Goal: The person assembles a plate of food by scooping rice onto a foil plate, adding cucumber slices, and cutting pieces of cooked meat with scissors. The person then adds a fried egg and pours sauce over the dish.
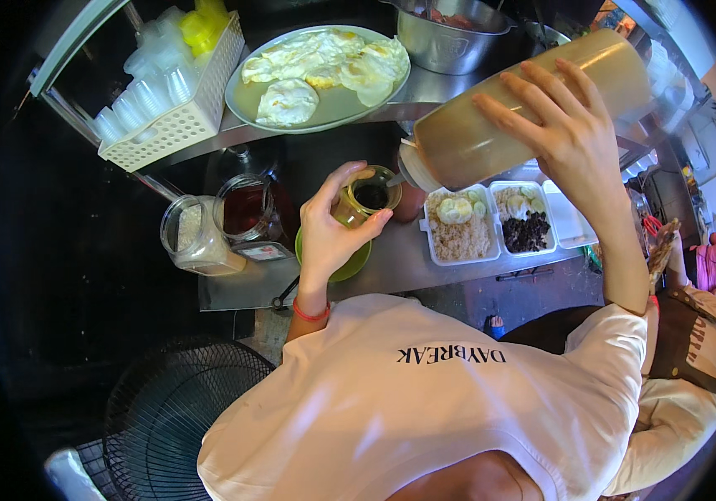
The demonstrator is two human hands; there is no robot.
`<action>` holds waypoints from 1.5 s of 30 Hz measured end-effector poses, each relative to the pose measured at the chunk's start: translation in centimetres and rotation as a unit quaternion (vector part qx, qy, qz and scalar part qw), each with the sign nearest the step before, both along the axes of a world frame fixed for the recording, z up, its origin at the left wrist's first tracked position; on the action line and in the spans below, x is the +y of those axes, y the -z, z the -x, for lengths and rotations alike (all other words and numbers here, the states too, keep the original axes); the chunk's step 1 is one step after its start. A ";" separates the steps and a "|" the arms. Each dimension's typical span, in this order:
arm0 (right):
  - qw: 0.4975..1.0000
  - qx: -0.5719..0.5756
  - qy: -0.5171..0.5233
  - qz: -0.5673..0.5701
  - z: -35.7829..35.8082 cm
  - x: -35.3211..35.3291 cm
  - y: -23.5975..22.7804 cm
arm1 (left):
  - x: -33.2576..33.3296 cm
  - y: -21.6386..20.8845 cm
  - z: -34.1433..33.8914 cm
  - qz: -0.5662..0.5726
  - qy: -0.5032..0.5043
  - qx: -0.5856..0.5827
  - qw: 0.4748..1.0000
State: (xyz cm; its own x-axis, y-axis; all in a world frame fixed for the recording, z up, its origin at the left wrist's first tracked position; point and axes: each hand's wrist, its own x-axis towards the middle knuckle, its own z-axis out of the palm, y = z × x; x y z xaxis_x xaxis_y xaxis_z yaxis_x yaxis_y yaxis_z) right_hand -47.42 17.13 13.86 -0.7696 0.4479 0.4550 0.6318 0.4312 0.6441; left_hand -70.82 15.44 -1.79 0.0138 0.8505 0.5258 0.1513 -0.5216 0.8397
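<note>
Her left hand (330, 225) grips a small cup (364, 200) while her right hand (565, 134) tips a sauce bottle (491, 117) over it.

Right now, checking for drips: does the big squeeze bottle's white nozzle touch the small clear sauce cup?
Apart: the head view shows a gap between nozzle and cup.

Squeeze bottle (533, 104) translucent plastic; counter (399, 267) brushed metal; bowl (450, 37) shiny steel
</note>
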 end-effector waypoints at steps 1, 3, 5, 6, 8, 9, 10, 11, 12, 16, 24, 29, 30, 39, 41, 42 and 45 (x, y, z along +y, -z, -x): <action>1.000 0.006 -0.011 -0.009 0.0 0.2 -0.2 | 0.1 -0.2 0.0 -0.014 -0.007 -0.004 1.000; 0.999 0.018 -0.027 -0.022 -0.1 0.3 -0.2 | 0.1 -0.4 0.1 -0.009 -0.008 -0.004 1.000; 0.999 0.029 -0.033 -0.013 -0.2 0.4 -0.2 | 0.0 -0.6 0.2 -0.004 -0.005 -0.016 1.000; 0.999 0.035 -0.037 -0.009 -0.2 0.4 -0.2 | -0.1 -0.7 0.2 -0.002 -0.002 -0.028 1.000; 0.998 0.047 -0.034 -0.004 -0.3 0.5 -0.2 | -0.3 -1.0 0.3 0.000 0.001 -0.045 0.999; 0.998 0.053 -0.032 -0.003 -0.3 0.5 -0.2 | -0.4 -1.2 0.3 0.000 0.001 -0.050 0.999; 0.998 0.057 -0.034 0.000 -0.4 0.5 -0.3 | -0.5 -1.4 0.4 0.001 0.001 -0.055 0.998; 0.997 0.062 -0.037 0.002 -0.4 0.6 -0.2 | -0.5 -1.4 0.4 -0.003 0.000 -0.058 0.998; 0.997 0.067 -0.040 0.004 -0.5 0.6 -0.2 | -0.5 -1.5 0.5 -0.006 0.000 -0.062 0.998; 0.993 0.101 -0.042 0.036 -0.6 0.2 -0.3 | -0.5 -2.4 1.3 -0.024 0.008 -0.064 0.998; 0.971 0.208 -0.020 0.119 -1.3 -1.2 -1.9 | -0.6 -9.2 2.4 0.026 0.109 -0.159 0.981; 0.898 0.321 -0.110 0.280 -1.0 -1.1 -4.4 | -0.5 -13.5 3.1 -0.012 0.195 -0.251 0.948; 0.853 0.374 -0.167 0.324 -1.3 -0.7 -5.0 | -0.5 -14.3 3.2 -0.013 0.211 -0.247 0.946; 0.658 0.550 -0.373 0.354 -1.0 2.2 -19.8 | -1.7 -13.4 5.1 0.001 0.136 -0.236 0.962; 0.684 0.534 -0.378 0.323 -0.5 4.6 -23.2 | -1.2 -12.4 4.8 0.011 0.127 -0.236 0.963; 0.687 0.523 -0.392 0.317 0.2 6.7 -24.5 | -1.4 -12.0 5.2 0.017 0.113 -0.236 0.965; 0.767 0.521 -0.321 0.194 1.9 13.1 -25.5 | -2.1 -10.8 6.0 0.010 0.051 -0.231 0.972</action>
State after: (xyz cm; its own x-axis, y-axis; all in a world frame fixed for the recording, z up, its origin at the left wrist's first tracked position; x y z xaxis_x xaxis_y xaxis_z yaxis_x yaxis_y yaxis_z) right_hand -49.33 30.21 39.38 -0.1982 0.3862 0.9009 0.2946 0.9001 -0.3210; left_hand -76.83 13.37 9.00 -0.1343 0.8670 0.4799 -0.2955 -0.4973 0.8157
